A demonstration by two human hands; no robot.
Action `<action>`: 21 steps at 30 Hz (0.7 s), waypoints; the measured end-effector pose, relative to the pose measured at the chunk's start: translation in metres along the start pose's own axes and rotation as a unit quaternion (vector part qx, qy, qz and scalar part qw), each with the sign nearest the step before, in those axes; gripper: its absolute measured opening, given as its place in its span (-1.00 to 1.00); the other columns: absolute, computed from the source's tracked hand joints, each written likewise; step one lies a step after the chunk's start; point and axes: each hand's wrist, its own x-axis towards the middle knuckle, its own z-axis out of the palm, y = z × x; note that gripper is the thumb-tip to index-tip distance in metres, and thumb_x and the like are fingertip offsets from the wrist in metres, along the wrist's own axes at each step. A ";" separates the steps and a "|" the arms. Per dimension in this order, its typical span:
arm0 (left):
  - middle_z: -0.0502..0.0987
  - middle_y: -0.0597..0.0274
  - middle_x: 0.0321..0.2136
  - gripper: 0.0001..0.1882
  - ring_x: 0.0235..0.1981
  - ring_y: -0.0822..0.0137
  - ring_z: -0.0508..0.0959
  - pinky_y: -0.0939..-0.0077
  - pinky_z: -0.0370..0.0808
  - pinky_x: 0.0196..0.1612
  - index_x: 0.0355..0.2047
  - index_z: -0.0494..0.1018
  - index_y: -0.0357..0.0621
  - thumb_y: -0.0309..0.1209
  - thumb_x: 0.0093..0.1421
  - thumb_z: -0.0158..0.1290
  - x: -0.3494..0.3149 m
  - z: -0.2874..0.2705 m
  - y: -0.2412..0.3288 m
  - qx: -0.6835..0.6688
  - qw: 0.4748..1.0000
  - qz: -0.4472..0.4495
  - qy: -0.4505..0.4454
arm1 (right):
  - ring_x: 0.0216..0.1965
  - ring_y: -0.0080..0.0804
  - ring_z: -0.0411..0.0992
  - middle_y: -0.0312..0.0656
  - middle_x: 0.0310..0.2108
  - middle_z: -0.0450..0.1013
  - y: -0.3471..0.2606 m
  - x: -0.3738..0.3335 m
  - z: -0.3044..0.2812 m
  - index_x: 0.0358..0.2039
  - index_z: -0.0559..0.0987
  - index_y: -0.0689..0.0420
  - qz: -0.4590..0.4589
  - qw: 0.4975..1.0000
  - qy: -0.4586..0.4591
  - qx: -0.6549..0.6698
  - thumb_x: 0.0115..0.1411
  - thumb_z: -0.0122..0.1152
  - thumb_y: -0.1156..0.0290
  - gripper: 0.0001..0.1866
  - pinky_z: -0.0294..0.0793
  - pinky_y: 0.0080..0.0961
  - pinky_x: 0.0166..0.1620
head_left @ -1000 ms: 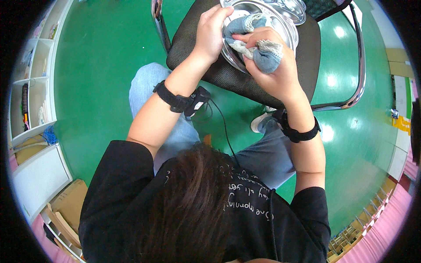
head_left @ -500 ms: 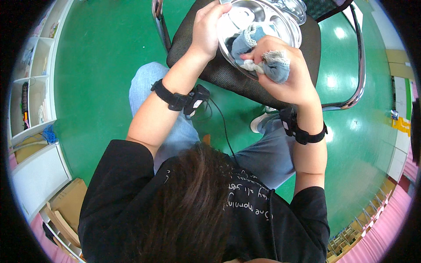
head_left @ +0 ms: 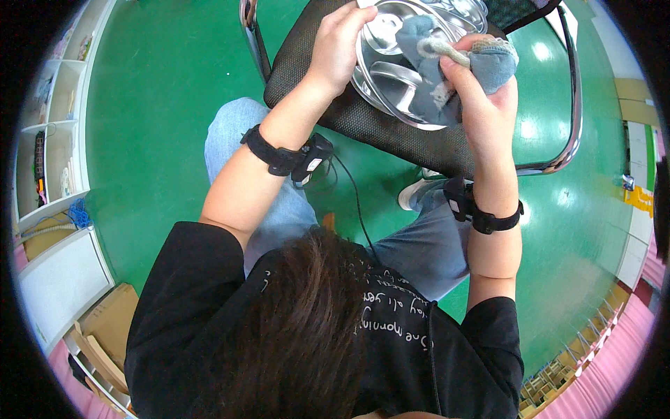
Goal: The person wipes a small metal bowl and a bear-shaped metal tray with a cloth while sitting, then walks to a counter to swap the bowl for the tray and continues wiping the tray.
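Note:
My left hand (head_left: 340, 47) grips the left rim of a shiny round metal compartment plate (head_left: 384, 33), thumb on top of the edge. The plate is tilted above the chair seat, and more metal dishware (head_left: 363, 89) shows just under it. In my right hand (head_left: 488, 105) is a bunched blue-grey cloth (head_left: 492, 66) with pale, knotted edging, pinched between thumb and fingers. Part of the cloth hangs over the plate's right side and hides that part of it. Whether the cloth presses on the metal, I cannot tell.
The plate is over a black mesh chair (head_left: 307, 56) with chrome legs (head_left: 576, 105). Other metal dishes (head_left: 467, 14) rest at the seat's far side. A black cable (head_left: 356, 195) runs between my knees. White shelves (head_left: 70, 91) stand at the left on a green floor (head_left: 167, 91).
My right hand has moved right with the cloth, from over the plate to its right edge. The cloth hangs more spread out. The plate has shifted and tilted slightly in my left hand.

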 end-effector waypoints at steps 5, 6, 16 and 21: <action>0.52 0.12 -0.13 -0.68 -0.10 0.33 0.50 0.52 0.39 -0.01 -0.14 0.45 -0.37 -0.38 0.28 -0.20 0.000 -0.009 -0.016 0.268 0.952 0.149 0.000 | 0.06 -0.21 0.42 0.00 -0.11 0.51 0.007 -0.001 0.028 -0.26 0.39 0.17 -0.183 0.978 -0.088 -0.056 0.03 0.23 0.61 -0.73 0.37 -0.37 0.06; 0.51 0.08 -0.10 -0.67 -0.06 0.31 0.49 0.50 0.38 0.02 -0.12 0.44 -0.38 -0.38 0.29 -0.20 0.001 -0.015 -0.024 0.299 0.938 0.174 -0.009 | 0.07 -0.18 0.41 0.00 -0.10 0.51 0.005 -0.004 0.032 -0.26 0.39 0.16 -0.205 0.968 -0.102 -0.098 0.00 0.24 0.61 -0.72 0.38 -0.36 0.06; 0.55 0.18 -0.26 -0.68 -0.22 0.40 0.52 0.56 0.42 -0.10 -0.14 0.45 -0.32 -0.38 0.27 -0.19 0.005 -0.008 -0.003 0.014 0.999 0.032 0.016 | 0.09 -0.07 0.40 0.00 -0.05 0.49 -0.013 -0.009 0.027 -0.35 0.41 0.19 -0.224 0.914 -0.224 -0.255 -0.22 0.18 0.72 -0.65 0.40 -0.31 0.06; 0.56 0.12 -0.22 -0.67 -0.20 0.36 0.56 0.53 0.45 -0.10 -0.12 0.45 -0.35 -0.40 0.26 -0.20 0.009 -0.007 0.002 -0.097 0.994 -0.005 0.046 | -0.14 -0.08 0.47 -0.08 -0.20 0.50 -0.014 -0.006 0.020 -0.21 0.49 0.11 -0.258 0.897 -0.256 -0.252 -0.29 0.30 0.56 -0.50 0.48 -0.29 -0.12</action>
